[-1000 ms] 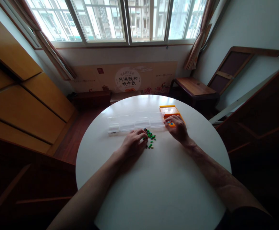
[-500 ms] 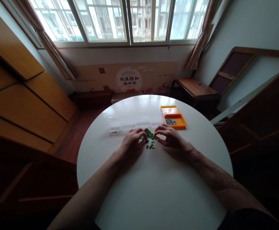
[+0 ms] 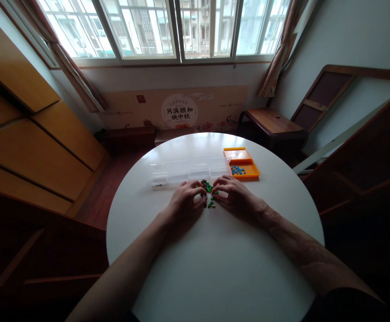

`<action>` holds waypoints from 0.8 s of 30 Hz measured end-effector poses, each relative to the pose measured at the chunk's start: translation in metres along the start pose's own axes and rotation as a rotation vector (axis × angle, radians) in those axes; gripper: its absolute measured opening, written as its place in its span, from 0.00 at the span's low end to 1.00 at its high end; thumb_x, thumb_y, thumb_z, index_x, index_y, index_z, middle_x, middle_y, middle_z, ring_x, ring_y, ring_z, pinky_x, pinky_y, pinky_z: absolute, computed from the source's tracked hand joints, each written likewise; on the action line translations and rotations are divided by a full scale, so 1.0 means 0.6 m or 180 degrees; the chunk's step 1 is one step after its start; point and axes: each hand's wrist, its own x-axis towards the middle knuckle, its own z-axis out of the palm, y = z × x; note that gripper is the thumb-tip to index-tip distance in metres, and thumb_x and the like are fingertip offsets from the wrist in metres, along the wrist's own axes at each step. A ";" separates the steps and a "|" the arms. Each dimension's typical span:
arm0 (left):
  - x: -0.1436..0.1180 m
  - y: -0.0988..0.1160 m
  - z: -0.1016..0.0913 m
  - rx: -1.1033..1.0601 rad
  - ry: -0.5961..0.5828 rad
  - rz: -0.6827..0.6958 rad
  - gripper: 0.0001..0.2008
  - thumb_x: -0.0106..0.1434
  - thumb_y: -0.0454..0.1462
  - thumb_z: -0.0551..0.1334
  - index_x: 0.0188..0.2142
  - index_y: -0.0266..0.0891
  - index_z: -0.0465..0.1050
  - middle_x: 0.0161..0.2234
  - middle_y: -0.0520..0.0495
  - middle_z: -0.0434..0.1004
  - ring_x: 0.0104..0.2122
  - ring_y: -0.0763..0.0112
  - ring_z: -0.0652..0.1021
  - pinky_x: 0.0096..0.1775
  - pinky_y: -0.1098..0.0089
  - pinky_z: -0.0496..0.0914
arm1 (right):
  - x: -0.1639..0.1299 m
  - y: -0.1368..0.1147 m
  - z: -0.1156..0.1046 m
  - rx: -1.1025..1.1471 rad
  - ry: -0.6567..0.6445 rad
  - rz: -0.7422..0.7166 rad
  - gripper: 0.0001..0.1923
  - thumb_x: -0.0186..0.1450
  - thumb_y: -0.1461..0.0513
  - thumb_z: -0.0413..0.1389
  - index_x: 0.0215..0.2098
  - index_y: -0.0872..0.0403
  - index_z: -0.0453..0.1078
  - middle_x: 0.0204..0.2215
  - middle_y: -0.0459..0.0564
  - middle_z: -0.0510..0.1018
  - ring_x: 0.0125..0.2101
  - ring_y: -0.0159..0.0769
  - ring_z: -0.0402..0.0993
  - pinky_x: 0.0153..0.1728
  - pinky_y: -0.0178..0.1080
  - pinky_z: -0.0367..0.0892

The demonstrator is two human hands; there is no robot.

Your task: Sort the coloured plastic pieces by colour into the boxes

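Observation:
A small heap of toy building bricks point(image 3: 209, 186), mostly green with some dark brown ones, lies on the white round table. My left hand point(image 3: 188, 197) is at the heap's left side, thumb and fingers curled in a pinch; a dark or bluish bit shows at the fingertips, too small to make out. From the right, my right hand point(image 3: 231, 193) reaches to the heap with thumb and forefinger bent close together by green bricks. What it holds, if anything, is hidden. A loose green brick point(image 3: 210, 204) and a tan piece lie just in front of the heap.
Behind my hands lies a clear plastic compartment box point(image 3: 181, 172). To its right is an orange tray point(image 3: 253, 169) holding several small blue bricks point(image 3: 237, 170). A wooden stool point(image 3: 273, 120) stands beyond the round table point(image 3: 215, 259), below the window.
My right hand has shifted slightly left, closer to the heap. My left hand's fingers have drawn together around where a blue brick showed before. The view has moved a little.

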 end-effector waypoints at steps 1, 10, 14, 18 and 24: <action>0.000 0.000 0.000 -0.0014 -0.0012 0.0006 0.02 0.70 0.39 0.70 0.42 0.46 0.83 0.48 0.48 0.85 0.48 0.61 0.83 0.55 0.58 0.72 | 0.001 -0.002 0.000 0.0001 -0.0002 0.0000 0.02 0.75 0.59 0.66 0.45 0.46 0.81 0.47 0.51 0.84 0.46 0.44 0.78 0.50 0.49 0.77; 0.003 0.004 0.001 -0.0003 -0.0030 -0.0007 0.02 0.71 0.37 0.68 0.41 0.46 0.81 0.49 0.47 0.85 0.49 0.61 0.83 0.55 0.59 0.73 | -0.001 0.010 0.002 0.0074 0.0089 -0.0001 0.03 0.74 0.62 0.65 0.45 0.47 0.80 0.47 0.51 0.85 0.47 0.46 0.78 0.51 0.50 0.76; 0.004 0.006 0.003 -0.0053 0.0018 -0.0029 0.03 0.72 0.37 0.67 0.41 0.46 0.81 0.49 0.47 0.84 0.48 0.62 0.83 0.54 0.60 0.73 | 0.001 0.006 -0.005 0.0186 0.0135 0.0040 0.05 0.73 0.63 0.64 0.46 0.46 0.80 0.47 0.51 0.86 0.47 0.45 0.79 0.53 0.50 0.76; 0.003 0.003 0.004 -0.0070 0.0029 -0.0037 0.03 0.72 0.36 0.66 0.42 0.46 0.81 0.48 0.48 0.84 0.47 0.63 0.83 0.53 0.61 0.73 | 0.004 -0.003 -0.011 0.0337 0.0192 0.0088 0.05 0.74 0.63 0.63 0.46 0.46 0.80 0.43 0.49 0.87 0.45 0.44 0.80 0.54 0.50 0.76; 0.003 -0.004 0.006 -0.0042 0.0034 -0.0041 0.05 0.76 0.38 0.63 0.43 0.45 0.79 0.47 0.48 0.87 0.46 0.64 0.84 0.51 0.63 0.71 | -0.003 0.006 -0.003 0.0402 0.0502 0.0327 0.02 0.74 0.62 0.64 0.43 0.47 0.79 0.40 0.50 0.84 0.44 0.44 0.80 0.50 0.47 0.77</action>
